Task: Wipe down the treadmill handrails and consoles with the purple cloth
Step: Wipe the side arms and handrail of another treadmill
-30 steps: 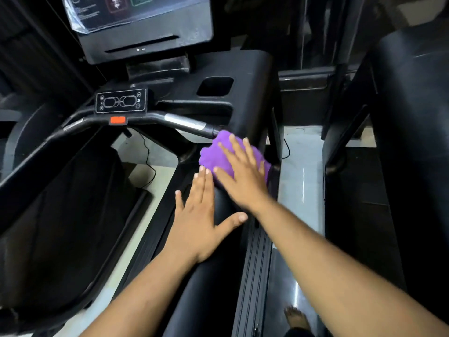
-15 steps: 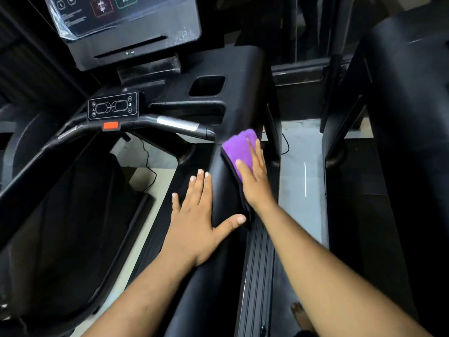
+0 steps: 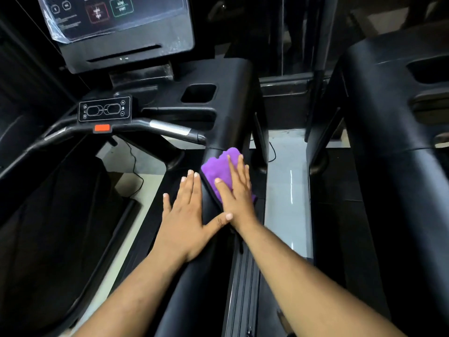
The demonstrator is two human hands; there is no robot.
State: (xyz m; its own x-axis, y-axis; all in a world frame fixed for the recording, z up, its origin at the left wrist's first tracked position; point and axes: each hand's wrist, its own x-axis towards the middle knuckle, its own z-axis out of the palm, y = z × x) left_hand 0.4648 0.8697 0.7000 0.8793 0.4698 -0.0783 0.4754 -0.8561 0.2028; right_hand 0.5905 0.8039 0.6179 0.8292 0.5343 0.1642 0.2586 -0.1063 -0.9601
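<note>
A purple cloth (image 3: 220,167) lies on the broad black right handrail (image 3: 211,251) of the treadmill. My right hand (image 3: 237,190) presses flat on the cloth, fingers spread, covering its near part. My left hand (image 3: 188,215) rests flat on the same rail just to the left, fingers apart, its thumb touching the right wrist; it holds nothing. The console screen (image 3: 116,27) stands at the top left, above a small control panel (image 3: 105,108) and a front crossbar (image 3: 167,128) with an orange tab.
The dark running belt (image 3: 56,222) fills the lower left. A second treadmill's black rail (image 3: 393,166) rises on the right, with a strip of pale floor (image 3: 288,198) between the machines. A cup recess (image 3: 198,93) sits in the console deck.
My right hand has slid the cloth from the rail's right side back onto its top and a little toward me. My left hand has stayed flat on the rail.
</note>
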